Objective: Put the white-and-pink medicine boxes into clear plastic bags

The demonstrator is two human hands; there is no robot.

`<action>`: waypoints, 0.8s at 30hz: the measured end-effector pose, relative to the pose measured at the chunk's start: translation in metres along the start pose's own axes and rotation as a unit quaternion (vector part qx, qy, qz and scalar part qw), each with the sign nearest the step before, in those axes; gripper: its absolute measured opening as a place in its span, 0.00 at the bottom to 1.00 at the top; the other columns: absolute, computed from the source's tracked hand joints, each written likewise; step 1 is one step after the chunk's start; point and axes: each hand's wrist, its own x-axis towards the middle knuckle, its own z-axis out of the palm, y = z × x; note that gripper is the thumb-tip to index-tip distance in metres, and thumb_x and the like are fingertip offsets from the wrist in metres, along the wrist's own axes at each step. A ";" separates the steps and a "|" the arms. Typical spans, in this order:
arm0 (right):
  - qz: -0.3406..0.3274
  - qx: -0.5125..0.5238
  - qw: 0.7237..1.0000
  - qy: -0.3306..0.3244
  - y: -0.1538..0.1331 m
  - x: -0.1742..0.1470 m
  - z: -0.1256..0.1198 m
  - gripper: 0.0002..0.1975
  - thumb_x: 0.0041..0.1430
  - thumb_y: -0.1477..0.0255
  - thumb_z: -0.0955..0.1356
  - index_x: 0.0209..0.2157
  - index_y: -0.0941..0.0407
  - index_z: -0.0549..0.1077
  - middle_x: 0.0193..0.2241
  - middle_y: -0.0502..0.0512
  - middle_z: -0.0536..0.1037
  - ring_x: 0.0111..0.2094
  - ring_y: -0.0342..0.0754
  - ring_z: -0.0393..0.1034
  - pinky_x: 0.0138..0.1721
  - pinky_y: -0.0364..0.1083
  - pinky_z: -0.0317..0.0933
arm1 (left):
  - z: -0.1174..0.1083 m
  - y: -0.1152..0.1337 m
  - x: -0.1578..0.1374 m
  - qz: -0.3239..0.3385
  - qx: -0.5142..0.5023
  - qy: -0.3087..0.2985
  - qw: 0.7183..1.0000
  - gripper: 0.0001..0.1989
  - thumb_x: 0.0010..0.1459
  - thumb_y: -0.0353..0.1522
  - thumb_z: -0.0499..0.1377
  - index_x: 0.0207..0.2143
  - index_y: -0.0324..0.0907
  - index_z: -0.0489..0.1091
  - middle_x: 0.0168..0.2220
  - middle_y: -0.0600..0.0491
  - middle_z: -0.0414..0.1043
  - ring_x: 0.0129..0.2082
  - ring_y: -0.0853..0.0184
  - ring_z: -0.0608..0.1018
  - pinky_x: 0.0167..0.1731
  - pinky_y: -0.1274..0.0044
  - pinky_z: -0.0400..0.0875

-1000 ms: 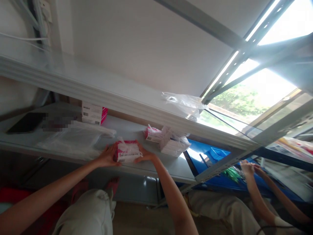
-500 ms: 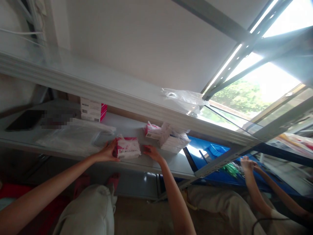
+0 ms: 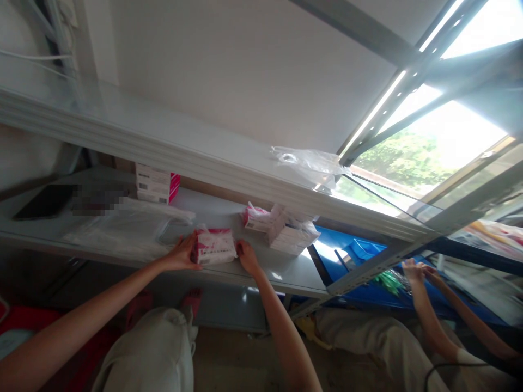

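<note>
A pink-and-white box (image 3: 215, 247) in clear plastic lies near the front edge of the grey shelf (image 3: 212, 206). My left hand (image 3: 186, 255) is wrapped round its left end. At the opposite end, my right hand (image 3: 246, 257) has its fingers curled against the box's side and the plastic; its fingertips are partly hidden. Left of the box, clear plastic bags (image 3: 122, 228) are spread over the shelf. Behind and to the right sit a smaller pink box (image 3: 256, 219) and a white stack of boxes (image 3: 292, 237), both partly covered with plastic.
Another stack of white-and-pink boxes (image 3: 153, 185) stands at the back left, near a dark flat device (image 3: 44, 201). An upper shelf (image 3: 204, 142) overhangs, carrying a crumpled bag (image 3: 308, 160). At right, a co-worker's hands (image 3: 417, 272) are over a blue surface with green items (image 3: 388, 282).
My right hand has moved left from beside the box to its right end, and its fingers have curled in. My left hand keeps its grip on the box.
</note>
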 end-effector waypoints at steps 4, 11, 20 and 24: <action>-0.001 0.078 0.997 0.027 -0.004 -0.004 0.008 0.09 0.54 0.78 0.58 0.32 0.55 0.67 0.28 0.52 0.73 0.30 0.47 0.67 0.33 0.43 0.58 | 0.000 0.001 0.000 -0.005 -0.005 -0.004 1.000 0.59 0.37 0.43 0.69 0.67 0.42 0.43 0.66 0.34 0.47 0.66 0.40 0.48 0.60 0.48 0.37; 0.058 0.093 0.989 0.102 -0.007 -0.007 0.010 0.09 0.60 0.72 0.57 0.35 0.56 0.66 0.25 0.51 0.71 0.26 0.47 0.65 0.31 0.44 0.57 | -0.002 0.004 -0.002 -0.005 -0.003 -0.016 1.000 0.59 0.40 0.43 0.68 0.68 0.38 0.39 0.67 0.32 0.40 0.67 0.43 0.46 0.61 0.50 0.35; 0.011 -0.014 1.000 0.000 0.003 -0.015 0.007 0.14 0.59 0.75 0.62 0.44 0.52 0.75 0.55 0.55 0.70 0.59 0.53 0.59 0.62 0.58 0.41 | 0.001 -0.001 -0.002 0.002 -0.010 0.011 1.000 0.58 0.36 0.44 0.70 0.67 0.44 0.45 0.67 0.36 0.45 0.66 0.40 0.49 0.61 0.49 0.38; 0.050 -0.004 0.998 0.048 -0.006 -0.013 0.015 0.13 0.54 0.80 0.61 0.34 0.54 0.75 0.41 0.55 0.78 0.47 0.52 0.69 0.56 0.53 0.52 | 0.004 0.000 -0.001 0.003 0.000 0.013 1.000 0.58 0.38 0.44 0.69 0.68 0.46 0.43 0.67 0.37 0.44 0.66 0.44 0.49 0.61 0.50 0.35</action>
